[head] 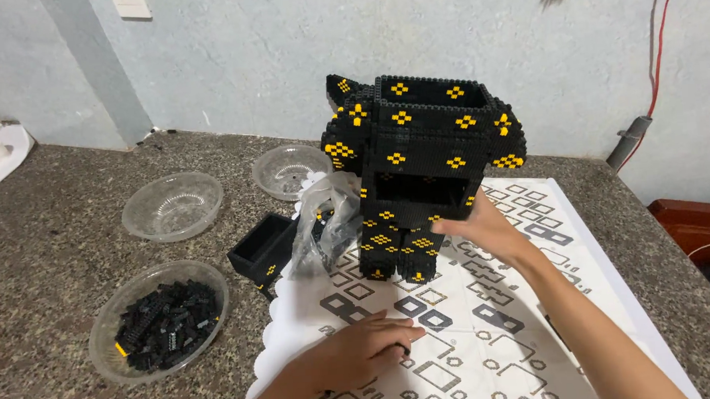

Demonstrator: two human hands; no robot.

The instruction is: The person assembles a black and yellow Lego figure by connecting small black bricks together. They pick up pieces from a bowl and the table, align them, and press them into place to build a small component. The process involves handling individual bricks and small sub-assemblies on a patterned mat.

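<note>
A tall black brick-built figure (pixel 418 173) with yellow diamond patterns stands upright on a white patterned mat (pixel 488 329). Its top is open and hollow, and it has two legs. My right hand (pixel 484 227) touches its lower right side near a square opening. My left hand (pixel 369 346) lies palm down on the mat in front, fingers together, and whether it covers any pieces I cannot tell. A small black brick box (pixel 263 250) and a crumpled clear plastic bag (pixel 324 225) lie left of the figure.
A clear bowl (pixel 159 321) holds several black bricks at the front left. Two empty clear bowls (pixel 172 206) (pixel 290 170) sit further back. The grey speckled counter (pixel 45 237) meets a pale wall. A red cable (pixel 661 42) hangs at right.
</note>
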